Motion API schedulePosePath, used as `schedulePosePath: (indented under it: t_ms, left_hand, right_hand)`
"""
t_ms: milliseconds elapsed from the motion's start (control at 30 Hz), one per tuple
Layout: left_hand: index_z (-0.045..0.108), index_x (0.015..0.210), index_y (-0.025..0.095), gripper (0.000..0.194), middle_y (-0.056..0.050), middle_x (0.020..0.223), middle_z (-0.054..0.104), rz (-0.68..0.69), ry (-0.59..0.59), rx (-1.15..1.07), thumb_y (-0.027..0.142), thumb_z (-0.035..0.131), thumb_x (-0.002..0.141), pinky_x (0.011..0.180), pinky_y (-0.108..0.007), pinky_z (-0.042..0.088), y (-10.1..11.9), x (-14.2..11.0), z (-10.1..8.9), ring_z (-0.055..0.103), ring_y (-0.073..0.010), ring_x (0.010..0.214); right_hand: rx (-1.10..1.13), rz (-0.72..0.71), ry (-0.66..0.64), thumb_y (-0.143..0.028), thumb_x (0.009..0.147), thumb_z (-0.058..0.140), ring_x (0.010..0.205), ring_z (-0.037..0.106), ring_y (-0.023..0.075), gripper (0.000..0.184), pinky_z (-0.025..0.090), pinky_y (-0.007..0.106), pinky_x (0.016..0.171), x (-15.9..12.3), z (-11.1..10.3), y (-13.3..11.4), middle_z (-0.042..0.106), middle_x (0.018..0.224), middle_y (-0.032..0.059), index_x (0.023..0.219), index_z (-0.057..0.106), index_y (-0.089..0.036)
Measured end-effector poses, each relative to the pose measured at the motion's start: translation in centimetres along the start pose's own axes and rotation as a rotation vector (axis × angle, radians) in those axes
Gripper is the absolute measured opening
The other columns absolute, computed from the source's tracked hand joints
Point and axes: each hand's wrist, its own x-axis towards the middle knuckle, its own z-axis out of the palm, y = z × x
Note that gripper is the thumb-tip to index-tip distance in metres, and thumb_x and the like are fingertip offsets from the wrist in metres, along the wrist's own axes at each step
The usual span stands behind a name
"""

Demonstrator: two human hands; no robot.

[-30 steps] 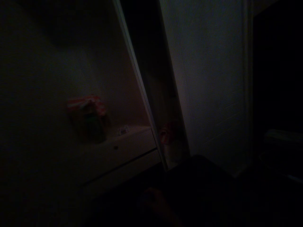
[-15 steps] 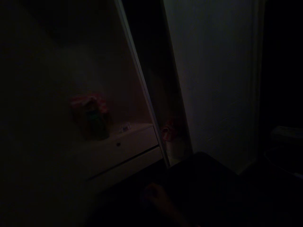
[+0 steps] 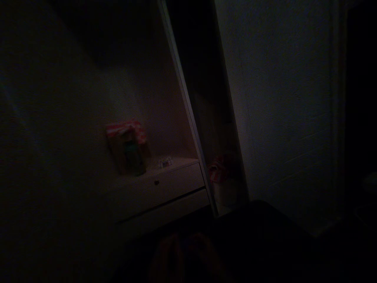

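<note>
Very little light falls on the scene, and both hands are faint shapes low in the middle. My left hand [image 3: 169, 253] is raised on the left side, its fingers lost in the dark. Close beside it, my right hand [image 3: 204, 247] looks curled inward. A dark, faintly bluish patch [image 3: 185, 243] lies between the two hands; its kind cannot be made out. Whether the left hand touches it is too dark to tell.
Ahead stands a pale cabinet with drawers [image 3: 179, 179]. On its top are a basket with red checked cloth [image 3: 126, 127], a greenish jar [image 3: 134, 157] and a small patterned item [image 3: 165, 162]. A light container [image 3: 225, 192] with red cloth sits behind the upright panel [image 3: 188, 102].
My left hand has come into view beside the right hand. The view has shifted, so the cabinet sits a little farther right and lower.
</note>
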Motion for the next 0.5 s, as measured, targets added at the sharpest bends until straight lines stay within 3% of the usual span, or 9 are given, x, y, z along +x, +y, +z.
schedulePosePath:
  t_ms: [100, 200, 333, 500]
  left_hand:
    - [0.070, 0.104, 0.018, 0.044, -0.013, 0.105, 0.075, -0.290, -0.041, -0.023, 0.056, 0.065, 0.082, 0.084, -0.043, 0.059, -4.4, 0.0, 2.3, 0.072, -0.0305, 0.095]
    - [0.068, 0.108, 0.014, 0.065, -0.017, 0.105, 0.075, -0.621, -0.093, -0.121, 0.066, 0.068, 0.068, 0.083, -0.045, 0.059, -7.9, -1.6, 3.8, 0.073, -0.0348, 0.095]
    - [0.072, 0.097, 0.018, 0.063, -0.014, 0.106, 0.077, -0.688, -0.246, -0.271, 0.071, 0.070, 0.064, 0.094, -0.041, 0.055, -8.4, -3.6, 4.6, 0.071, -0.0340, 0.104]
    - [0.072, 0.092, 0.017, 0.069, -0.014, 0.094, 0.078, -0.733, -0.294, -0.374, 0.074, 0.077, 0.055, 0.084, -0.039, 0.057, -7.3, -3.7, 4.5, 0.073, -0.0332, 0.092]
  right_hand:
    - [-0.004, 0.001, 0.008, -0.059, 0.062, 0.080, 0.094, 0.066, 0.0296, 0.052, 0.051, 0.041, 0.088, 0.4, -0.1, 0.2, 0.073, 0.096, 0.0080, 0.094, 0.070, -0.020]
    - [0.009, -0.004, -0.029, -0.053, 0.065, 0.079, 0.092, 0.066, 0.0285, 0.046, 0.051, 0.039, 0.085, 0.3, -0.2, -0.1, 0.072, 0.093, 0.0067, 0.095, 0.070, -0.020]
    - [0.024, -0.014, -0.069, -0.046, 0.071, 0.076, 0.093, 0.068, 0.0277, 0.040, 0.052, 0.038, 0.085, -0.1, -0.2, -0.6, 0.073, 0.096, 0.0061, 0.101, 0.069, -0.021]
    - [-0.039, -0.033, -0.082, -0.046, 0.071, 0.077, 0.102, 0.068, 0.0310, 0.038, 0.051, 0.042, 0.093, -0.3, -0.1, -0.9, 0.075, 0.102, 0.0083, 0.100, 0.072, -0.021]
